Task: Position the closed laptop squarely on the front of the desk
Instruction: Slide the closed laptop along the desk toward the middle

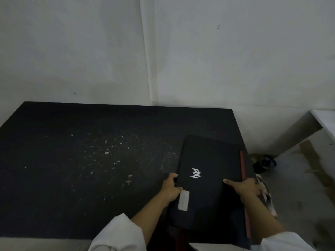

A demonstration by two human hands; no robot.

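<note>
A closed black laptop [212,160] with a white logo, a pale sticker and a red strip along its right side lies at the right end of the dark desk [81,169], its long side running away from me and slightly turned. Its near end overhangs the desk's front edge. My left hand [171,189] grips the laptop's left edge, thumb on the lid. My right hand [248,189] holds the right side, fingers spread over the lid near the red strip.
Pale specks and crumbs are scattered over the middle of the desk. White walls stand behind it. On the floor to the right sit a dark round object [265,163] and a white ledge [324,122]. Something white and patterned [268,198] lies under my right wrist.
</note>
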